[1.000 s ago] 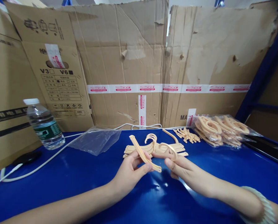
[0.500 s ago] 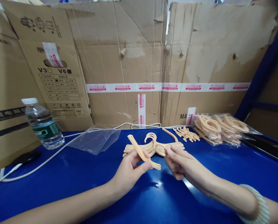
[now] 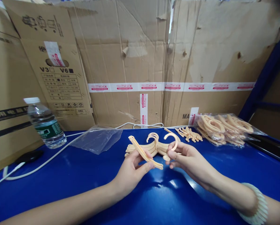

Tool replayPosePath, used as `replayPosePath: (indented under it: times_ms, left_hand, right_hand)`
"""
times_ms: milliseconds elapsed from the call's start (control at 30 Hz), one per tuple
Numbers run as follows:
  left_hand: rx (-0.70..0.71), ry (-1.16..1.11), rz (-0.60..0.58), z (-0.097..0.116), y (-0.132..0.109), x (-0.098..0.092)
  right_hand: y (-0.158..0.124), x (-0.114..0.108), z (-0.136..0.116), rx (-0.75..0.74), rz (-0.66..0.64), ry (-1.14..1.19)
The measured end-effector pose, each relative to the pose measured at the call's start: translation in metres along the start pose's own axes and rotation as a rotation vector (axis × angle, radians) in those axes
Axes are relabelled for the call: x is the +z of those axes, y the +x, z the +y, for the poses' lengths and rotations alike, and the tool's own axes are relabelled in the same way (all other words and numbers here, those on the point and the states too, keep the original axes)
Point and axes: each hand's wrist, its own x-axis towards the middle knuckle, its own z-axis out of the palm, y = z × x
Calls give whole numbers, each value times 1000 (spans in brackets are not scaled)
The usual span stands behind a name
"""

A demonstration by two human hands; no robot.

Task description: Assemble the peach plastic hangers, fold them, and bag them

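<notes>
Hanger bar (image 3: 142, 153), one: pale beige, slim, gently curved, a slot along its length and small holes at the ends; you hold it slanting in front of the hanger stack (image 3: 156, 146), its upper end to the left. Hook (image 3: 176, 142), one: same beige, upright, curl at the top and a rounded foot below; you have it in front of the hanger stack's right half, apart from the bar. Left hand (image 3: 131, 170): your thumb and fingers closed narrowly about the bar, nearer you than the hanger stack. Right hand (image 3: 189, 157): your fingertips pinching the hook's lower part, to the right of the stack's middle; a pale ribbed band (image 3: 259, 201) on that forearm. Table (image 3: 83, 178): glossy blue, beneath the stack. Right of the hanger stack: a pile of small beige pieces (image 3: 189, 134), then clear bags of curved beige parts (image 3: 212, 125), then a flat dark object (image 3: 268, 151). Left of it: a crumpled clear plastic sheet (image 3: 97, 139), a white-capped water bottle (image 3: 46, 123), a black device (image 3: 30, 157) and a white cable (image 3: 14, 178). Behind it: tall cardboard (image 3: 121, 62) with red-and-white tape (image 3: 109, 87). Far right of it: a blue post (image 3: 260, 82).
</notes>
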Motion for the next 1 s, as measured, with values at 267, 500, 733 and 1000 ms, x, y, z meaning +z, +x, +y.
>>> replayPosePath:
  times_ms: [267,500,733,1000]
  left_hand:
    - [59,81,-4,2,-3,1]
    - [175,78,-110,3,-6,1]
    - [173,95,-132,2,-7,1]
    - [72,35,-140,3,-8,3]
  right_hand:
    - [-2,3,2,110,-130,102]
    - [-3,4,5,236,-138,158]
    - [-2,5,8,208,-114,112]
    - [-3,7,14,99,-72,-34]
